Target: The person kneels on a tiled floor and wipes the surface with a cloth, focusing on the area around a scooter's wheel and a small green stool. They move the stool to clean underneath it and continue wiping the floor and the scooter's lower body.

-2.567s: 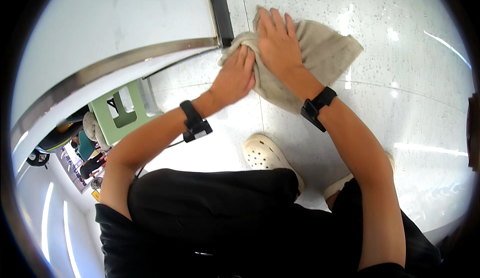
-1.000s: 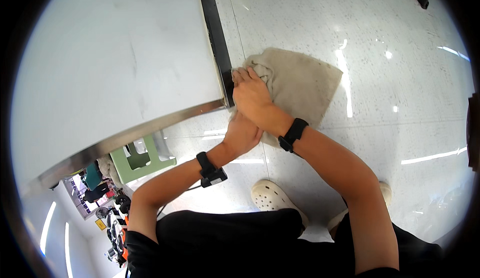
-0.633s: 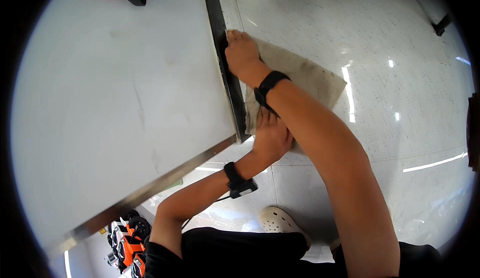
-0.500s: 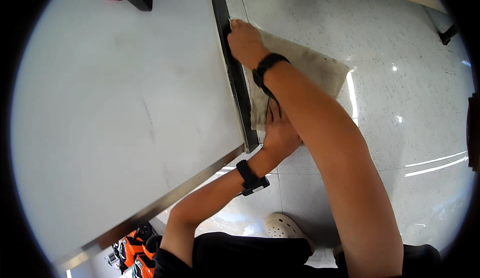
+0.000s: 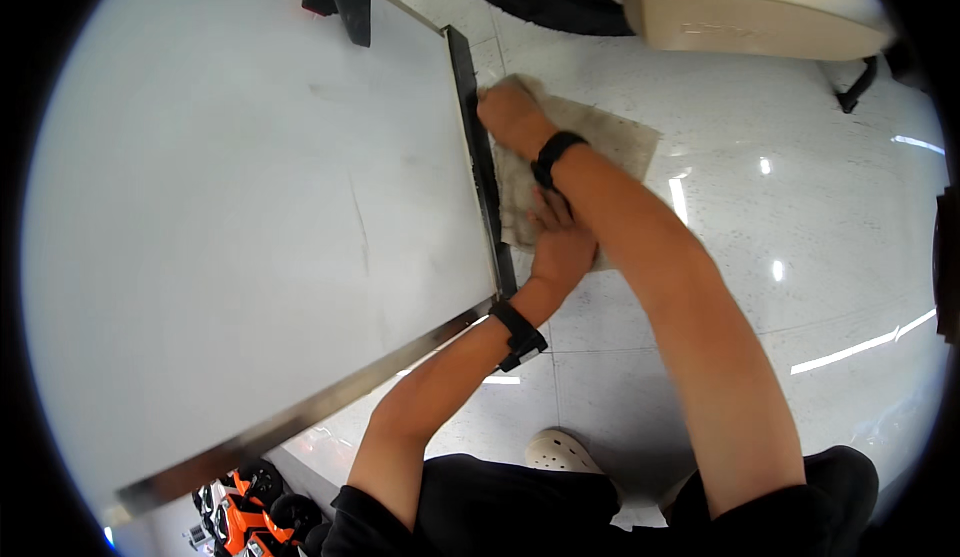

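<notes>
Wiping is under way along the right-hand side of the large pale grey flat-topped counter (image 5: 250, 217), whose broad surface looks plain and mostly unmarked apart from a few faint streaks; how much of it has been gone over cannot be told from its look alone. Its dark, narrow side edge (image 5: 482, 167) is the part in hand, and judging by where the cloth sits, the upper half of that edge is being covered while the lower stretch toward the shiny metal front trim (image 5: 300, 417) seems left to do. Beyond it lies the glossy speckled white tile floor (image 5: 780, 217), with a beige moulded object (image 5: 750, 2) near the top. The beige, rumpled cleaning cloth (image 5: 610, 147) hangs spread out against the counter's dark edge, between it and the floor behind. Reaching far forward with the arm nearly straight, the right hand (image 5: 508, 117) presses the cloth's upper corner flat to the edge, its grip closed down on the fabric. With the elbow bent, the left hand (image 5: 560, 247) lies lower, fingers spread flat on the cloth's bottom part, pressing rather than clutching. Both wrists carry black bands.
</notes>
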Tool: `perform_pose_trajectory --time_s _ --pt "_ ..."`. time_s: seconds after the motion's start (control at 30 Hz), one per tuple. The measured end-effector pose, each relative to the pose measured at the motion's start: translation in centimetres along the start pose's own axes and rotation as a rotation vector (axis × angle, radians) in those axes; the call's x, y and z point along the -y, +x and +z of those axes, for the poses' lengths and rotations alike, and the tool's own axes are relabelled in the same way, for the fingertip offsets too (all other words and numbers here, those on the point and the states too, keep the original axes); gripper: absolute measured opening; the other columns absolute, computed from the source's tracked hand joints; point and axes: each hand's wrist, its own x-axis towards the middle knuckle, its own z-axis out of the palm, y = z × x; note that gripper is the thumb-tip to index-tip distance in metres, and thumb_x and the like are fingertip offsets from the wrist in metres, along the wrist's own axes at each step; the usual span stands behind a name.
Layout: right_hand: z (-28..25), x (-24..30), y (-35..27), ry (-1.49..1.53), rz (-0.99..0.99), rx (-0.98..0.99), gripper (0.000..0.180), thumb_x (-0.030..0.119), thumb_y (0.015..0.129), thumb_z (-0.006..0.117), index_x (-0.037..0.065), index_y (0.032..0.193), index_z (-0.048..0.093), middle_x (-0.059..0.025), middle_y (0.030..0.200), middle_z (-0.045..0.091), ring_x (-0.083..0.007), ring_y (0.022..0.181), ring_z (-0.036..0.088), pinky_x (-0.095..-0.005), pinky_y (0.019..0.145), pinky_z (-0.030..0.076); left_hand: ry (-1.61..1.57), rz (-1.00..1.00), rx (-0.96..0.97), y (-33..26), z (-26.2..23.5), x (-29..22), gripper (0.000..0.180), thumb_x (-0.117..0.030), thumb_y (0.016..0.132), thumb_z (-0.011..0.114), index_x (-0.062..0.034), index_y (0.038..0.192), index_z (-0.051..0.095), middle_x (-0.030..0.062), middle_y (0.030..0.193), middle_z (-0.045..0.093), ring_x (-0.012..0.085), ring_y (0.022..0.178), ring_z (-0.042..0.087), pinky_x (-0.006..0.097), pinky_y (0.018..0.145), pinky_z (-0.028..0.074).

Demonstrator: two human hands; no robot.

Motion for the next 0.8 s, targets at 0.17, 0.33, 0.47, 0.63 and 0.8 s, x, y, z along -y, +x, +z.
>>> perform_pose_trajectory --time_s 0.17,0.33,0.47,0.63,0.8 --pt "1.4 -0.1 -4.7 -0.048 -0.027 -0.140 0.012 0.009 0.078 0.067 0.006 0.088 0.074 -0.0112 0.104 0.068 -0.0284 0.095 0.067 -0.0371 0.078 0.054 -0.172 0.215 -0.081 1.8 2.1 1.3 0.050 -0.031 0.093 0.052 -0.0043 0.135 0.053 0.0236 0.139 0.050 0.0527 0.129 0.041 0.064 0.096 0.042" --pt "1.1 1.5 -10.3 -0.008 -0.008 0.239 0.014 0.013 0.076 0.069 0.008 0.088 0.076 -0.0113 0.106 0.068 -0.0270 0.094 0.066 -0.0365 0.079 0.053 -0.416 0.217 0.311 0.7 -4.4 0.1 0.051 -0.034 0.097 0.048 -0.0042 0.139 0.042 0.0173 0.138 0.049 0.0326 0.129 0.046 0.044 0.108 0.034" --pt "-0.1 5.8 -14.2 0.032 -0.082 0.194 0.017 0.018 0.075 0.070 0.009 0.088 0.076 -0.0101 0.102 0.068 -0.0257 0.100 0.062 -0.0356 0.084 0.051 -0.401 0.274 -0.184 -4.1 -0.9 0.2 0.039 -0.029 0.095 0.047 -0.0035 0.122 0.060 0.0177 0.119 0.064 0.0334 0.116 0.057 0.050 0.098 0.042" --pt "1.4 6.5 -19.4 0.083 -0.133 0.125 0.023 0.023 0.072 0.069 0.007 0.087 0.077 -0.0095 0.101 0.068 -0.0247 0.108 0.056 -0.0335 0.086 0.048 -0.409 0.351 0.354 -7.0 -3.7 -1.7 0.044 -0.032 0.096 0.045 0.0006 0.123 0.057 0.0205 0.120 0.063 0.0351 0.115 0.057 0.049 0.100 0.039" --pt "0.1 8.3 -21.3 0.111 -0.208 0.211 0.027 0.028 0.071 0.068 0.009 0.086 0.077 -0.0084 0.103 0.067 -0.0236 0.111 0.053 -0.0363 0.092 0.040 -0.567 0.321 0.416 -9.4 -3.9 -1.4 0.054 -0.037 0.096 0.045 0.0023 0.133 0.049 0.0230 0.130 0.056 0.0374 0.122 0.051 0.048 0.106 0.033"
